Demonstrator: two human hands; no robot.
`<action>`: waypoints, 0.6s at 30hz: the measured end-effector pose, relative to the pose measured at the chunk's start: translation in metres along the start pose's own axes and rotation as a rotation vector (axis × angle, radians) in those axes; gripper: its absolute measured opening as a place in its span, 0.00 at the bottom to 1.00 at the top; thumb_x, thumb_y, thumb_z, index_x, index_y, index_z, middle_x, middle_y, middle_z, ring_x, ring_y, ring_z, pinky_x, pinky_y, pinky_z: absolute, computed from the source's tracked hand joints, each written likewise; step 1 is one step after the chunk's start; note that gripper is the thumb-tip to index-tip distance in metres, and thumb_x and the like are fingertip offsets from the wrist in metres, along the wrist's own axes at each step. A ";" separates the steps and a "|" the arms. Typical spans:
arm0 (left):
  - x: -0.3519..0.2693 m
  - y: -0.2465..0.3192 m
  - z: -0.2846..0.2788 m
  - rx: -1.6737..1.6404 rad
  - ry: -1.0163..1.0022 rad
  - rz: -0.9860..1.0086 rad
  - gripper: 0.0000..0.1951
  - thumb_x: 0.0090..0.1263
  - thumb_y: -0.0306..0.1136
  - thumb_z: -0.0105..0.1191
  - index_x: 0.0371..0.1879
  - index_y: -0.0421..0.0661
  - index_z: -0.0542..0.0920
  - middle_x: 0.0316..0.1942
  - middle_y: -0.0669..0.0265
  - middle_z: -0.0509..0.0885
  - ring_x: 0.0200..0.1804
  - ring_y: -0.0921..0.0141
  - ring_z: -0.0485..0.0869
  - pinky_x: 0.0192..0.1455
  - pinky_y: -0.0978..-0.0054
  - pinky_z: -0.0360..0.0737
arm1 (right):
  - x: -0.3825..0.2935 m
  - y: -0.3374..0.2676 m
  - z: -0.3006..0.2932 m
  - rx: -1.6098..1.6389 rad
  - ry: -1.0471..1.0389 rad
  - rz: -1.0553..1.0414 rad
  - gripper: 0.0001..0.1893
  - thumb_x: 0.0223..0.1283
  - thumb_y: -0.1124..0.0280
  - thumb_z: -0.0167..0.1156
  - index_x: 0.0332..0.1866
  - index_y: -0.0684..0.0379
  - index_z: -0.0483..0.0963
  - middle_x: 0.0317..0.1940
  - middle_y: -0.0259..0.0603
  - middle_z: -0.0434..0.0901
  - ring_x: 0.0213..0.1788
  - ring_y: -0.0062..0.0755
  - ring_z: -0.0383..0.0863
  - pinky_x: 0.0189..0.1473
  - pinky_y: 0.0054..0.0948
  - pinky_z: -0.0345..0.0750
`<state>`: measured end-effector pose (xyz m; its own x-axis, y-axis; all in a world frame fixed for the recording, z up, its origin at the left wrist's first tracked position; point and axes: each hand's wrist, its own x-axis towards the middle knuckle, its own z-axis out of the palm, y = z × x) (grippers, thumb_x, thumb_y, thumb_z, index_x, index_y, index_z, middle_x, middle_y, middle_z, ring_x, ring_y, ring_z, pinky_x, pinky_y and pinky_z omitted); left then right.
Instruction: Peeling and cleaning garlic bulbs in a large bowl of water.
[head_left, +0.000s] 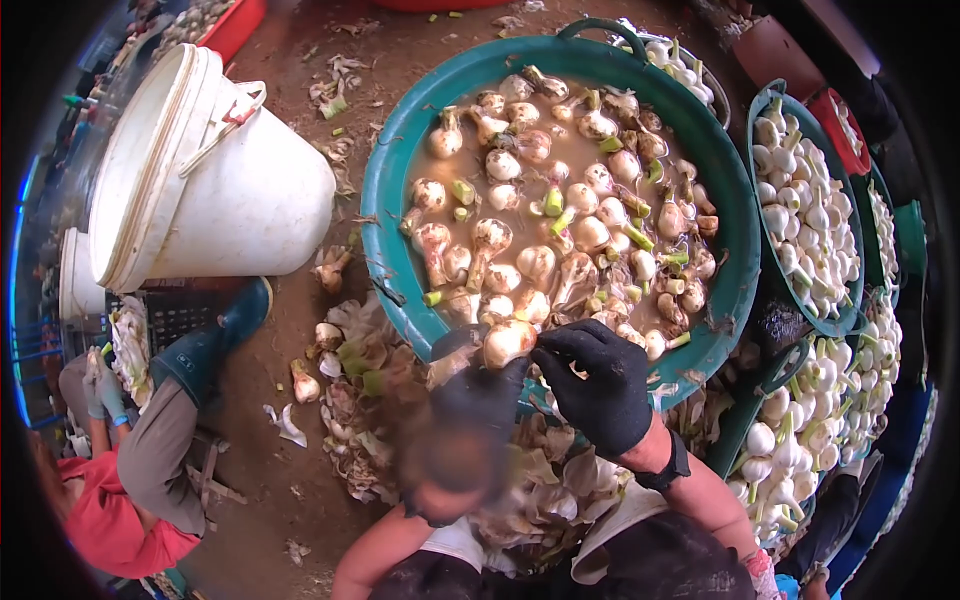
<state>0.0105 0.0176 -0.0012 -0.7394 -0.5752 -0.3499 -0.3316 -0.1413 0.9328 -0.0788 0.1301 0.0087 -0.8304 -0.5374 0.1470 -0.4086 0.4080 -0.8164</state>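
A partly peeled garlic bulb (510, 343), brown-streaked over white, is held above the near rim of a large green tub (390, 225). My left hand (480, 390), in a dark glove and partly blurred, grips the bulb from below and the left. At the bulb's right side are the bent fingertips of my black-gloved right hand (596, 382); whether they pinch its skin is unclear. Murky brown water (469, 161) fills the tub, with many unpeeled garlic bulbs and cut green stalks in it. Beneath my hands lies a heap of garlic skins (547, 480).
On the left, a white bucket (247, 187) lies tipped near a seated person (127, 502) wearing gloves and boots. Along the right stand an oval green tub of cleaned garlic (806, 217) and another heap of pale bulbs (787, 442). Loose bulbs (304, 382) and peelings litter the brown floor.
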 end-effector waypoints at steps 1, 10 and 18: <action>-0.001 0.001 0.002 0.023 0.043 0.058 0.20 0.59 0.16 0.61 0.50 0.38 0.73 0.50 0.63 0.75 0.51 0.72 0.76 0.53 0.74 0.76 | 0.000 0.000 -0.001 -0.001 0.000 0.004 0.06 0.47 0.77 0.66 0.32 0.57 0.80 0.28 0.41 0.81 0.27 0.41 0.82 0.28 0.31 0.77; 0.002 -0.013 -0.003 0.135 0.011 0.328 0.22 0.54 0.15 0.63 0.48 0.40 0.73 0.51 0.62 0.73 0.53 0.70 0.75 0.57 0.71 0.74 | -0.001 0.002 -0.002 -0.018 -0.065 0.020 0.05 0.44 0.76 0.65 0.29 0.57 0.81 0.23 0.41 0.80 0.23 0.40 0.81 0.26 0.31 0.76; 0.003 -0.023 -0.032 -0.010 -0.260 0.146 0.26 0.59 0.30 0.65 0.56 0.38 0.71 0.50 0.63 0.78 0.52 0.68 0.78 0.57 0.71 0.75 | 0.006 0.053 -0.013 0.168 -0.036 0.483 0.06 0.48 0.72 0.63 0.28 0.65 0.80 0.20 0.39 0.82 0.23 0.22 0.80 0.30 0.24 0.76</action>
<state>0.0344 -0.0068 -0.0209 -0.9045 -0.3644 -0.2215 -0.2060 -0.0813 0.9752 -0.1106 0.1585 -0.0265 -0.8947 -0.3430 -0.2860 0.0875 0.4933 -0.8654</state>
